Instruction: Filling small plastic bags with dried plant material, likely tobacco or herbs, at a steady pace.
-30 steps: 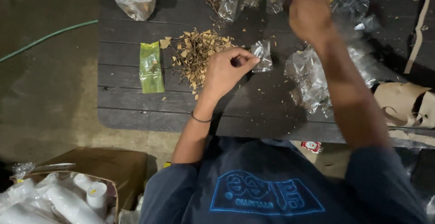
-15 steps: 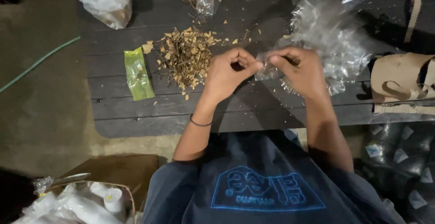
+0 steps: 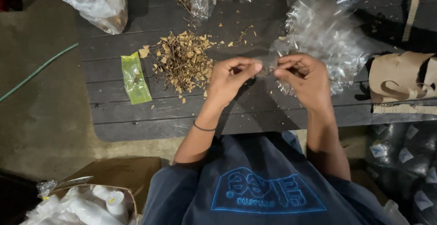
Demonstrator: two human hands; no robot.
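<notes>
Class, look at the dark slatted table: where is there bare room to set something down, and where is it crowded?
Bare: the near edge of the table, below the green packet and the dried herb pile, left of the left hand. Crowded: the far edge and right side, heaped with clear plastic bags behind the right hand.

Green packet [image 3: 135, 78]; tan dried herb pile [image 3: 184, 60]; dark slatted table [image 3: 150, 116].

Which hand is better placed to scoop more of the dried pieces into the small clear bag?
Left. The left hand sits right beside the pile of dried pieces, while the right hand is on the far side, pinching the small clear bag and could probably keep holding it.
</notes>
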